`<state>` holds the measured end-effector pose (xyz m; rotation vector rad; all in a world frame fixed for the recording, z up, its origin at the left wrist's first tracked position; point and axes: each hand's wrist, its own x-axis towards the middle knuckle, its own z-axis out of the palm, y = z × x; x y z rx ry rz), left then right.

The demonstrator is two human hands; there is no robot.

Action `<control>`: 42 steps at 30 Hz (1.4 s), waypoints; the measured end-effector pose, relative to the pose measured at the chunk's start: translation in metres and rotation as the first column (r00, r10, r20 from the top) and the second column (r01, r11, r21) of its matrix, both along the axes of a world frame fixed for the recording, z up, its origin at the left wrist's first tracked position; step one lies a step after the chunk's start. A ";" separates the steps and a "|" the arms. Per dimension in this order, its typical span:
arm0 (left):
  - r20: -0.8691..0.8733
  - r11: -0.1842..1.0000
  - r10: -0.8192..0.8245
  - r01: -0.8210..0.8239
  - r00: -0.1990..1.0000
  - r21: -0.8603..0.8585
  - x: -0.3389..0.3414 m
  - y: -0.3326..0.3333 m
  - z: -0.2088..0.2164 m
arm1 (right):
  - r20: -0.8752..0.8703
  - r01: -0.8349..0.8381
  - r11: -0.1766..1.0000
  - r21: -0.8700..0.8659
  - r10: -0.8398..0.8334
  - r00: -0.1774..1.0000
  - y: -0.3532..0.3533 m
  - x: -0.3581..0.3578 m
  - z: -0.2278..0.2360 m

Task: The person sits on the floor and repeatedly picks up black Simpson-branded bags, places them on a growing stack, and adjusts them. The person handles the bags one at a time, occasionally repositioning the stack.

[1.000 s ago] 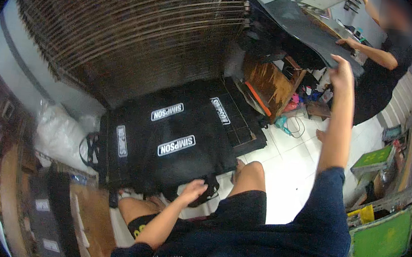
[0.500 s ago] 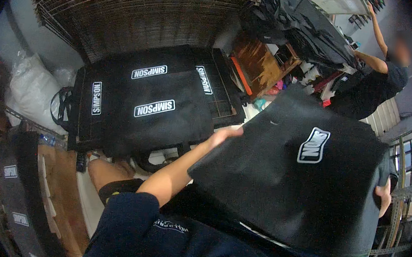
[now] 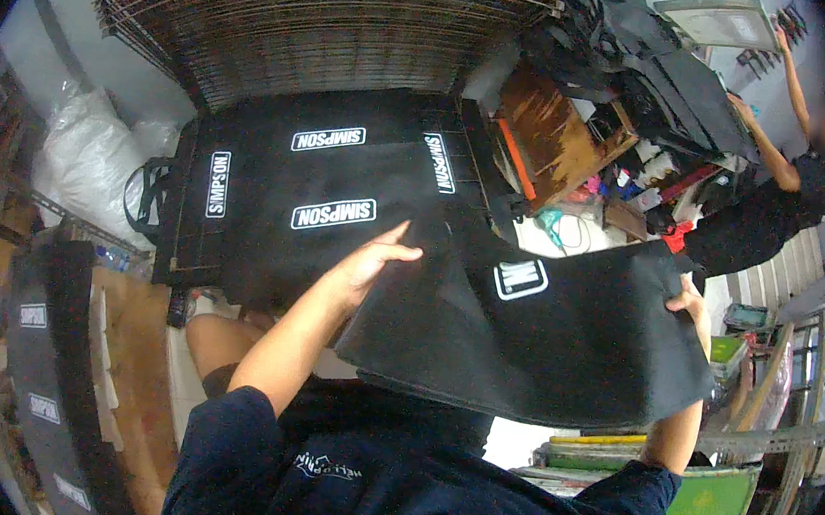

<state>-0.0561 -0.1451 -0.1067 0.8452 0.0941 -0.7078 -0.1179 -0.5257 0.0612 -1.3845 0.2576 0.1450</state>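
Between my two hands hangs a black fabric sheet [image 3: 534, 346] with a white printed label, bent and sagging along its near edge. My left hand [image 3: 366, 268] grips its left edge, thumb on the upper side and index finger stretched out. At the right edge my right hand [image 3: 691, 305] pinches the sheet, its thumb on top and the other fingers partly hidden behind. Beyond my left hand lies a pile of black fabric pieces [image 3: 276, 168] with white printed labels, resting on a wire rack [image 3: 463, 162].
A stack of wire racks [image 3: 327, 22] rises behind the pile. White plastic sacks [image 3: 91, 158] stand at left, above a long black labelled piece [image 3: 56, 351]. At far right a person [image 3: 774, 215] works beside heaped black fabric [image 3: 654, 67]. Green-faced frames [image 3: 708, 510] stand at lower right.
The sheet has swung left and lower, its left part coming over the pile's near right corner. My right hand has moved left with its edge, uncovering the frames at lower right.
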 end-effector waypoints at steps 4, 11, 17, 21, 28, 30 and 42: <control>0.093 0.998 0.035 -0.029 0.995 -0.058 0.030 0.018 -0.013 | -0.234 -0.174 0.912 -0.371 0.089 0.968 -0.059 0.078 -0.064; 0.217 0.967 0.129 -0.171 0.968 0.187 0.097 0.017 -0.084 | -0.340 -0.280 0.896 -0.345 0.159 0.927 -0.084 0.205 -0.150; 0.236 0.915 0.265 -0.321 0.935 0.246 0.145 -0.003 -0.152 | -0.322 -0.331 0.794 -0.510 0.180 0.929 -0.096 0.290 -0.236; 0.282 0.780 0.341 -0.437 0.897 0.447 0.165 -0.018 -0.263 | -0.196 -0.273 0.822 -0.499 0.200 0.960 -0.084 0.347 -0.336; 0.402 0.340 0.336 -0.508 0.852 0.792 0.183 -0.046 -0.324 | -0.216 -0.026 0.806 -0.592 -0.127 0.968 -0.071 0.390 -0.471; 0.466 0.232 0.270 -0.526 0.843 0.818 0.182 -0.043 -0.330 | -0.240 0.019 0.842 -0.539 -0.175 0.955 -0.073 0.384 -0.481; 0.552 0.145 0.170 -0.575 0.816 0.805 0.189 -0.040 -0.331 | -0.237 0.002 0.843 -0.539 -0.153 0.959 -0.079 0.399 -0.512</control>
